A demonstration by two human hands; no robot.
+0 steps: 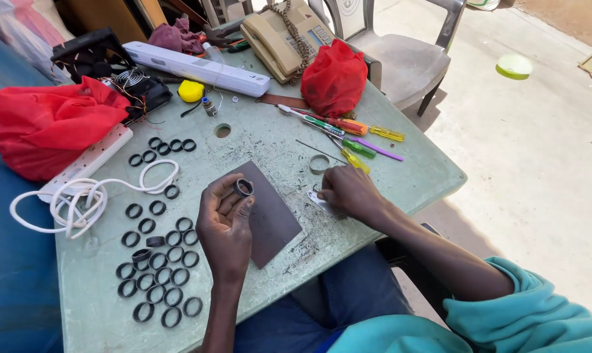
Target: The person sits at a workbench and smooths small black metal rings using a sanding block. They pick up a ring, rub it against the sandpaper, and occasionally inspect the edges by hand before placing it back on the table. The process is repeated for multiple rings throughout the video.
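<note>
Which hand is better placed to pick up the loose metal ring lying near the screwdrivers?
Probably the right hand. It rests on the table just below the metal ring, with only a small flat metal piece under it. The left hand is farther away and already holds a black ring in its fingertips.

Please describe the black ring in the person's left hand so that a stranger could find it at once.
On the pale green plastic table, find the dark flat rectangular sheet near the front edge. Above it the left hand pinches a small black ring at its fingertips. Unlike the many black rings lying flat to its left, it is lifted.
</note>
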